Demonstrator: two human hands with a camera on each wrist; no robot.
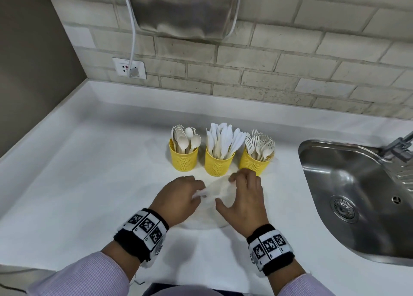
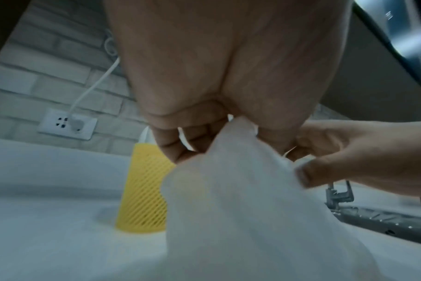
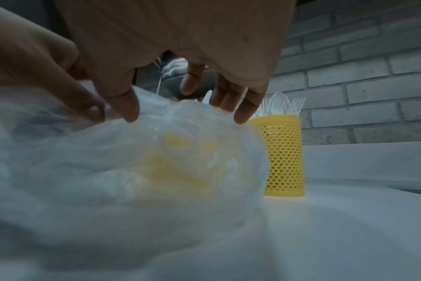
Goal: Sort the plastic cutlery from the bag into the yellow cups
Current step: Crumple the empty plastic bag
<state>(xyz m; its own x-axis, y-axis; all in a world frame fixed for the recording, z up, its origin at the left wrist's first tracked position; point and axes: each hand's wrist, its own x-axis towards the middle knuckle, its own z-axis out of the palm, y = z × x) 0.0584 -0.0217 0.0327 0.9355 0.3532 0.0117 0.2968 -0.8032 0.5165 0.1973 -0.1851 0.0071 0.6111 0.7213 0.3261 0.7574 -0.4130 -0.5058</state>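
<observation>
Bag [image 1: 215, 189]: thin, translucent plastic, lying slack on the white counter [image 1: 89, 173] just in front of the three yellow cups, between the two hands. No cutlery shows through it in any view; it looks emptied, though its folds could hide a piece.

Cups: left cup [image 1: 183, 157] holds spoons, middle cup [image 1: 219, 162] knives, right cup [image 1: 254, 161] forks. Sorting appears close to finished.

Step in hand, judged: gathering or checking the slack bag. Best done by lifting the film clear of the cups so it does not snag the fork tines or tip the light mesh cup nearest it, and by feeling along the folds for any leftover piece.

Left hand [image 1: 178, 198]: grip closed, fingers and thumb pinching a bunched edge of the bag, plain in the left wrist view.

Right hand [image 1: 244, 197]: grip wide, fingers spread and only lightly bent, fingertips [image 3: 240, 117] resting on top of the film, holding nothing.

Sink [image 1: 312, 152]: to the right, well apart.
</observation>
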